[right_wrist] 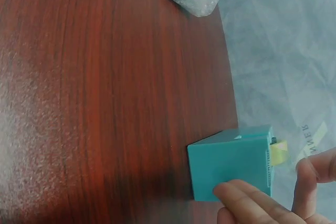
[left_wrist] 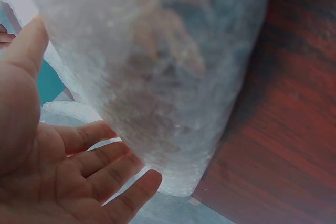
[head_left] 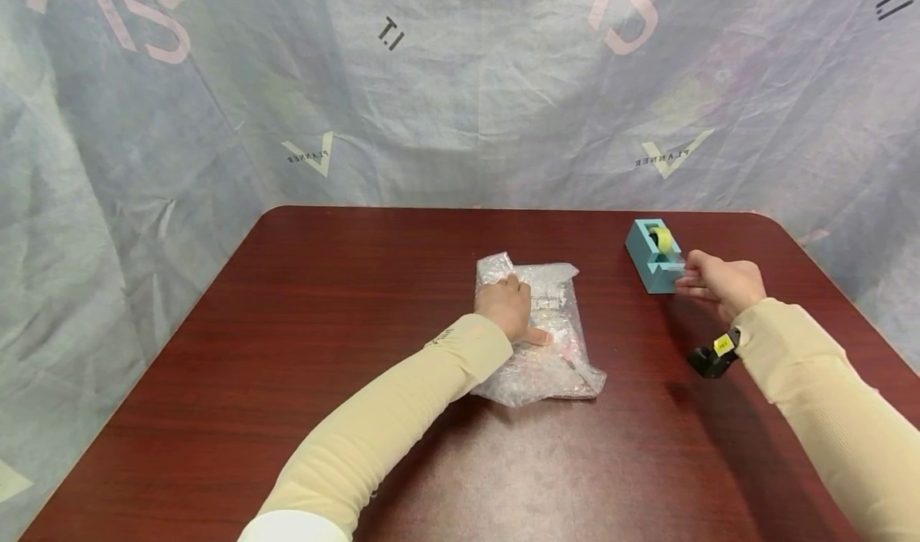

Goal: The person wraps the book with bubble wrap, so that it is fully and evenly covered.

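A flat package in clear bubble wrap [head_left: 557,366] lies mid-table, its contents blurred by the wrap. My left hand [head_left: 506,309] rests on it with fingers and thumb spread; in the left wrist view the wrap bulges up beside the palm. To the right stands a blue-green tape dispenser [head_left: 660,278] with a yellowish tape roll [head_left: 661,239] in it. At its front edge my right hand [head_left: 726,282] pinches the end of the clear tape [head_left: 674,267] between thumb and forefinger. The other fingertips [right_wrist: 236,195] overlap the dispenser's front in the right wrist view.
The dark red wooden table [head_left: 323,286] runs back to a grey printed cloth [head_left: 431,111] that hangs behind and at the sides. A black wrist camera [head_left: 711,357] sits under my right wrist, above the tabletop.
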A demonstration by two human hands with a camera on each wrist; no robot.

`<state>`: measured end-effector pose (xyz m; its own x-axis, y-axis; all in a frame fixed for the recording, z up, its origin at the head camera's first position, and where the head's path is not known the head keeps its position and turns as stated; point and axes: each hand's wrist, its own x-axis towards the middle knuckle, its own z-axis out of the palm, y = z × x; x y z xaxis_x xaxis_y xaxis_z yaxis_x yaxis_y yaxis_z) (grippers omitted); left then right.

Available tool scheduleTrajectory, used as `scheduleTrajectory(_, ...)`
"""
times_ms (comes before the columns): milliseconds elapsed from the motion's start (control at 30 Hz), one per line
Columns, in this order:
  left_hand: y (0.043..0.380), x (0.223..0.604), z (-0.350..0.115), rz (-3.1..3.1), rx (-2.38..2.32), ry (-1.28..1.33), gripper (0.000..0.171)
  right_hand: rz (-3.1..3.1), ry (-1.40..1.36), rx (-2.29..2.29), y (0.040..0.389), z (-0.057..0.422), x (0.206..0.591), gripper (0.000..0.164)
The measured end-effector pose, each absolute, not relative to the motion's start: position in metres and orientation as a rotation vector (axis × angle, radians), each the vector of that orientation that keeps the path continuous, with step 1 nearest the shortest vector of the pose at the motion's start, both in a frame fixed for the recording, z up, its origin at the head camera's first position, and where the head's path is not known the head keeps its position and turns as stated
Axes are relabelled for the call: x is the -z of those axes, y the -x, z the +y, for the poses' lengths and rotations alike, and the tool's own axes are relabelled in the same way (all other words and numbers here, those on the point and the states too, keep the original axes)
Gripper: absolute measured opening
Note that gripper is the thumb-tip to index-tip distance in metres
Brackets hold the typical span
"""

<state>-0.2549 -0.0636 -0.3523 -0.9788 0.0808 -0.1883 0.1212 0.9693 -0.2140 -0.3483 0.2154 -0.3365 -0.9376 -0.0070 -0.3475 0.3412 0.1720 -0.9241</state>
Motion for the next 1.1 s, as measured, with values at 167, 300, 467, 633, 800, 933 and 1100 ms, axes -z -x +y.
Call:
scheduleTrajectory(167,0.2568,0.3532,-0.0629,2.934,0.35,-0.15,0.096,2.135,-0.349,1.876,0.349,0.2155,0.3381,0.015)
scheduleTrajectory(300,0.2572,0.3535,-0.0626,2.934,0.359,-0.148,0.096,2.105,-0.34,1.894,0.3502,0.216,0.3381,0.018)
scheduleTrajectory(467,0.257,0.3541,-0.0629,2.932,0.355,-0.148,0.095,2.131,-0.258,1.817,0.3501,0.2169,0.3365,0.019)
scheduleTrajectory(633,0.2571,0.3545,-0.0632,2.939,0.356,-0.153,0.094,2.177,-0.115,1.718,0.3491,0.2178,0.3354,0.022)
scheduleTrajectory(800,0.2569,0.3553,-0.0628,2.938,0.355,-0.149,0.094,2.192,-0.128,1.709,0.3483,0.2171,0.3373,0.023)
scheduleTrajectory(933,0.2571,0.3561,-0.0627,2.936,0.353,-0.147,0.094,2.2,-0.183,1.738,0.3477,0.2149,0.3394,0.021)
scheduleTrajectory(1100,0.2577,0.3567,-0.0623,2.934,0.355,-0.136,0.094,2.149,-0.231,1.795,0.3481,0.2141,0.3382,0.02)
